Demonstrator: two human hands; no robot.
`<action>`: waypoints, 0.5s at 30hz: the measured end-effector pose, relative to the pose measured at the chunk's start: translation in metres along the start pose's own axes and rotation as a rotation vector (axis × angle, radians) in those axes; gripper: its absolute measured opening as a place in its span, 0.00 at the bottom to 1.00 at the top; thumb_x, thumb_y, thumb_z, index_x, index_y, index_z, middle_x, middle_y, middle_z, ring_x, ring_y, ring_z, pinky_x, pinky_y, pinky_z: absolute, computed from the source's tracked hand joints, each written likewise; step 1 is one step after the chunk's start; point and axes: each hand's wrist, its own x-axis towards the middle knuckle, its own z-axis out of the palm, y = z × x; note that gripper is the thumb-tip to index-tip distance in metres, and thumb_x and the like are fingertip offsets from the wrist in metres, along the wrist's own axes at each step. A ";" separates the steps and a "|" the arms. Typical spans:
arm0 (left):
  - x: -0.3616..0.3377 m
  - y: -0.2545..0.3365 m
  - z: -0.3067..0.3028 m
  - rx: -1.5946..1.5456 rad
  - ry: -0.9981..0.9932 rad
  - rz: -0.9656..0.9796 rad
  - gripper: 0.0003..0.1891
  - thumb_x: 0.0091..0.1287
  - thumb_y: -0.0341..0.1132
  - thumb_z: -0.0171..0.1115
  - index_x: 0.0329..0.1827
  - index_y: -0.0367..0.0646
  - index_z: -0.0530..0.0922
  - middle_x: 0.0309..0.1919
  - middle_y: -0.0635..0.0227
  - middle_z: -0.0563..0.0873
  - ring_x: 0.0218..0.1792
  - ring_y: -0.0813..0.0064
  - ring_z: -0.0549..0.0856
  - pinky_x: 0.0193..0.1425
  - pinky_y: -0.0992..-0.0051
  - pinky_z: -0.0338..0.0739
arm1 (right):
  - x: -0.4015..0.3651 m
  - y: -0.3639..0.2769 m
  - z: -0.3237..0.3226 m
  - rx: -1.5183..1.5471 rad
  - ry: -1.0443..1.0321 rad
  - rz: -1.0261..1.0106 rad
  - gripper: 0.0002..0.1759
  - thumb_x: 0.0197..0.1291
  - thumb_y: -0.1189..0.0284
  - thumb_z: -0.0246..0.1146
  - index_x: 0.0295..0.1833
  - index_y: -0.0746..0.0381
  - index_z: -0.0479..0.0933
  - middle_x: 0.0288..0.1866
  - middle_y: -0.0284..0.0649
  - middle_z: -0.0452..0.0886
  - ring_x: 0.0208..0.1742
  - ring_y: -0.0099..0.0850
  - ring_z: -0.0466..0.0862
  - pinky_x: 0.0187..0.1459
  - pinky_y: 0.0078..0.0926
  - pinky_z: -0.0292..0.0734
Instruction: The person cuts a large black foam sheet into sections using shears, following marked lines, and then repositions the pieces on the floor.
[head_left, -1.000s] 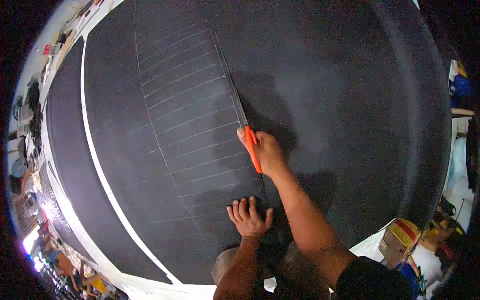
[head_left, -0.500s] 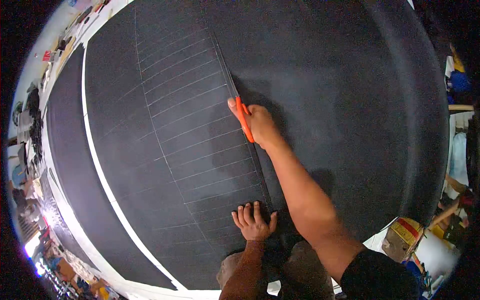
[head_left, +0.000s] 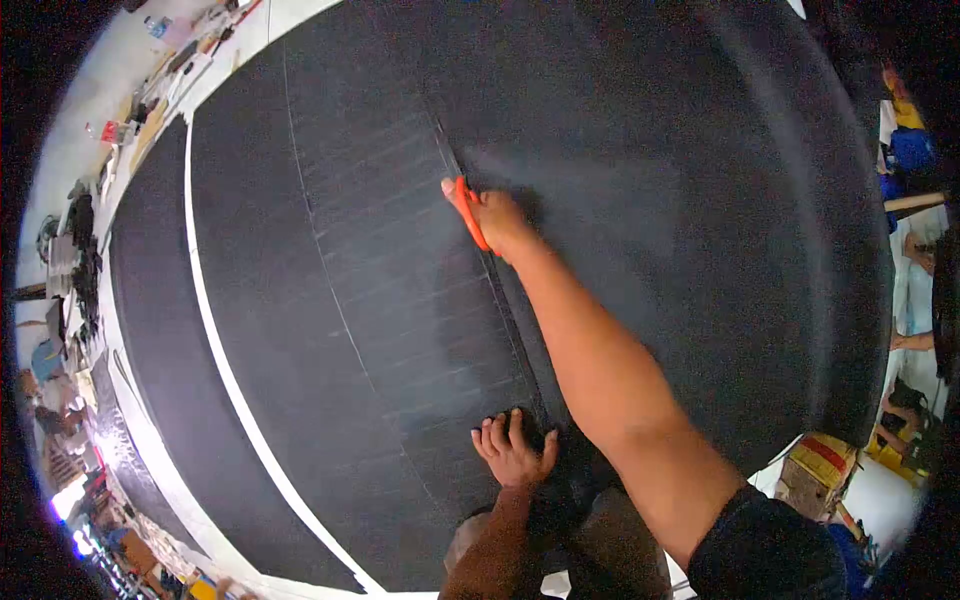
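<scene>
From my remote head feed, the orange-handled scissors (head_left: pixel 467 210) lie at the upper middle of the black sheet (head_left: pixel 640 140), blades pointing up and slightly left. Blade opening: cannot be determined at this blur.

Right hand (head_left: pixel 507 230): closed around the scissors handles, arm extended from the lower right. Left hand (head_left: pixel 515 458): flat on the sheet, fingers spread, gripping nothing. The two hands are well apart.

A dark seam (head_left: pixel 517 345) runs from the scissors back to a point just beside the left thumb. I judge the step in hand to be a cut along this seam, with the left hand steadying the near end. A further stroke would call for blades aligned with the faint line ahead, the sheet kept flat, and the left hand clear of the blades. The arm already reaches far, so a shift of the body may be needed.

Faint cross lines, blurred, lie left of the seam; a long pale line (head_left: pixel 348 330) bounds them.

Clearances: bare sheet lies on both sides of the scissors and ahead of the tips. Farther left, a white strip (head_left: pixel 213 340) divides the black surface. At the lower right, beyond the sheet's edge, stand a brown-and-yellow bundle (head_left: pixel 812 480) and a white roll (head_left: pixel 885 503). Another person's hand (head_left: pixel 912 342) shows outside the right edge, clear of the scissors.
</scene>
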 end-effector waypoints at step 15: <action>0.378 -0.073 0.022 0.161 0.276 -0.104 0.29 0.64 0.53 0.56 0.68 0.54 0.71 0.68 0.51 0.69 0.71 0.47 0.62 0.75 0.45 0.48 | 0.001 0.005 0.000 0.097 -0.032 0.110 0.39 0.55 0.32 0.59 0.17 0.60 0.70 0.16 0.35 0.70 0.21 0.29 0.71 0.26 0.33 0.66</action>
